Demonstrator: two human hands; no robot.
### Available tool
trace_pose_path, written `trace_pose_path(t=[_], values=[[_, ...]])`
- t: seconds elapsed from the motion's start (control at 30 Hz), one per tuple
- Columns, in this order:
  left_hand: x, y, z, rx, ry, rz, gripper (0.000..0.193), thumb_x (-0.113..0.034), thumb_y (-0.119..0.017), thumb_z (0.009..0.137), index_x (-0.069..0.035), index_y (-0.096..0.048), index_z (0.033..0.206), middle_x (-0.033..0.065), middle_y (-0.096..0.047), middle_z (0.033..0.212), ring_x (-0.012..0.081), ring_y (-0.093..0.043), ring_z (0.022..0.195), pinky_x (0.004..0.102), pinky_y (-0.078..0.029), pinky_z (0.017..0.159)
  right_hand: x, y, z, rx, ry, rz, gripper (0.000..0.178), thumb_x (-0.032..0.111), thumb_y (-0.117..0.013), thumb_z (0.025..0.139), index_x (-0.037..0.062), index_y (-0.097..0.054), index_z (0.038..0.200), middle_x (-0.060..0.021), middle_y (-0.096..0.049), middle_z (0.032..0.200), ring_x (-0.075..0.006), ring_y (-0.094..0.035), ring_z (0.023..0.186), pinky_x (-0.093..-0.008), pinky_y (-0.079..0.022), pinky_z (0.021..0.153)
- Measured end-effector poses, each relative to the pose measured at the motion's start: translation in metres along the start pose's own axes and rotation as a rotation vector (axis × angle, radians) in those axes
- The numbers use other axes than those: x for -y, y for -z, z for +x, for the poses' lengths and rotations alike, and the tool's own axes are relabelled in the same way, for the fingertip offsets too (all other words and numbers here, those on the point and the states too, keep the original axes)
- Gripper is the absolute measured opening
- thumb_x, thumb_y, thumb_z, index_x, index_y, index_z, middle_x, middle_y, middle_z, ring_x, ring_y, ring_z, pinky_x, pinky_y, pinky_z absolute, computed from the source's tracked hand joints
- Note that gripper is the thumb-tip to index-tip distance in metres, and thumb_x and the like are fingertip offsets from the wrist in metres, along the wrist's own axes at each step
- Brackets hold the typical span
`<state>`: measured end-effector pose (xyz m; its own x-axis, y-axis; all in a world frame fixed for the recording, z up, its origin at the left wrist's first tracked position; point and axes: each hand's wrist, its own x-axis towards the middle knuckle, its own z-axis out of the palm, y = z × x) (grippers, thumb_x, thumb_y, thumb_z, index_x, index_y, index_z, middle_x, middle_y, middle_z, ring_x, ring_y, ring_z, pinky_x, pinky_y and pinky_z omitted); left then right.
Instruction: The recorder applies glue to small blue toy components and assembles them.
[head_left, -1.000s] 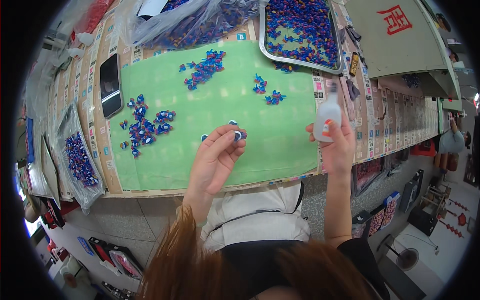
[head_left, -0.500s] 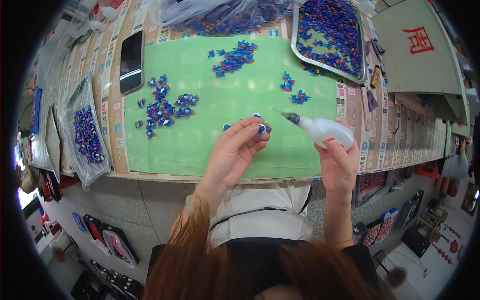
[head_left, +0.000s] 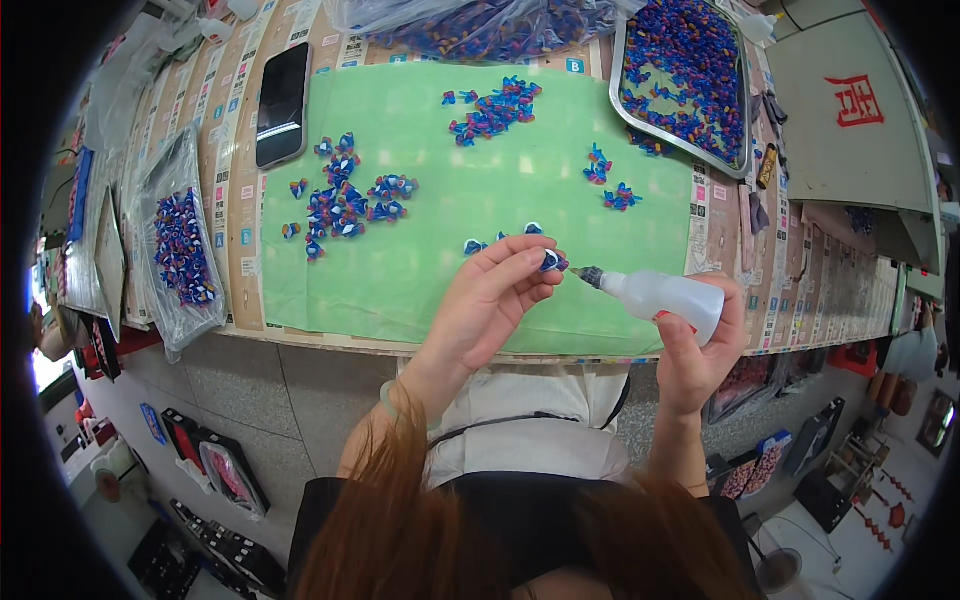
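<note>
Between thumb and fingers, my left hand (head_left: pixel 497 297) pinches a small blue, white and orange plastic piece (head_left: pixel 551 261) over the green mat (head_left: pixel 420 285). My right hand (head_left: pixel 699 350) is wrapped round a translucent white squeeze bottle (head_left: pixel 665 299), tipped to the left. The dark cap and thin nozzle (head_left: pixel 590 276) of the bottle point at the held piece, at or very near its right end; whether they touch I cannot tell. Just beyond my left fingers lie a few similar pieces (head_left: pixel 475 246), partly hidden. A cluster of blue, white and orange pieces (head_left: pixel 345 200) is spread at the mat's left.
A metal tray (head_left: pixel 735 168) of small blue and orange parts stands at the far right. Loose parts (head_left: pixel 497 110) lie at the mat's far middle, behind them a clear plastic bag (head_left: pixel 480 25). A phone (head_left: pixel 284 105) and a plastic-lined tray (head_left: pixel 185 250) are at left.
The bottle's nozzle has come down and left to the piece in my left hand. The bottle lies flatter now. The whole view has shifted slightly.
</note>
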<state>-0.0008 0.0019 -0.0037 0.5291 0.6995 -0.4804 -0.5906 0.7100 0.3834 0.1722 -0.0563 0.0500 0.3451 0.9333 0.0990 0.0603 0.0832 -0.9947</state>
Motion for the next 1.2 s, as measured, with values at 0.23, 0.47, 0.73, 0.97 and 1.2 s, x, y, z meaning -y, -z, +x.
trace_pose_path(t=[0.23,0.47,0.73,0.97,1.2], values=[[0.0,-0.001,-0.002,-0.01,0.004,0.008,0.018,-0.009,-0.048,0.082,0.0,-0.05,0.097,0.0064,-0.056,0.087,0.0114,-0.054,0.076,0.0228,-0.045,0.069,-0.005,-0.003,-0.001,0.009,-0.048,0.025,0.031,0.003,-0.066,0.066,0.0021,-0.045,0.089,-0.0034,-0.046,0.083,-0.0081,-0.046,0.072,-0.0194,-0.038,0.064],[0.001,-0.001,-0.001,-0.021,0.012,0.003,0.018,-0.009,-0.05,0.081,0.0,-0.052,0.096,0.0049,-0.056,0.085,0.011,-0.054,0.078,0.0228,-0.043,0.07,-0.004,0.001,-0.001,0.027,-0.048,0.04,0.03,0.003,-0.066,0.066,0.002,-0.045,0.087,-0.0028,-0.047,0.082,-0.0079,-0.046,0.073,-0.0193,-0.038,0.064],[-0.002,0.001,-0.001,-0.017,0.002,0.001,0.017,-0.009,-0.047,0.082,0.0,-0.05,0.097,0.006,-0.056,0.086,0.0107,-0.054,0.075,0.0224,-0.045,0.069,-0.01,0.009,0.004,-0.075,-0.081,0.157,0.027,0.006,-0.06,0.071,-0.0012,-0.045,0.092,-0.0061,-0.05,0.085,-0.0123,-0.049,0.077,-0.0224,-0.04,0.065],[-0.012,0.015,0.001,-0.068,-0.068,-0.024,0.017,-0.008,-0.049,0.081,-0.001,-0.052,0.096,0.0066,-0.058,0.087,0.011,-0.055,0.077,0.0223,-0.045,0.069,-0.053,0.071,0.046,-0.362,-0.147,0.105,0.035,0.004,-0.053,0.076,-0.0033,-0.036,0.107,-0.0124,-0.049,0.1,-0.0208,-0.051,0.093,-0.03,-0.042,0.078],[-0.016,0.018,0.002,-0.109,-0.083,-0.055,0.019,-0.006,-0.045,0.083,0.001,-0.046,0.1,0.0107,-0.055,0.09,0.0126,-0.055,0.075,0.0237,-0.046,0.068,-0.089,0.085,0.06,-0.407,-0.014,-0.219,0.04,0.002,-0.059,0.073,-0.0018,-0.035,0.105,-0.0112,-0.05,0.098,-0.0163,-0.05,0.088,-0.0244,-0.041,0.075]])
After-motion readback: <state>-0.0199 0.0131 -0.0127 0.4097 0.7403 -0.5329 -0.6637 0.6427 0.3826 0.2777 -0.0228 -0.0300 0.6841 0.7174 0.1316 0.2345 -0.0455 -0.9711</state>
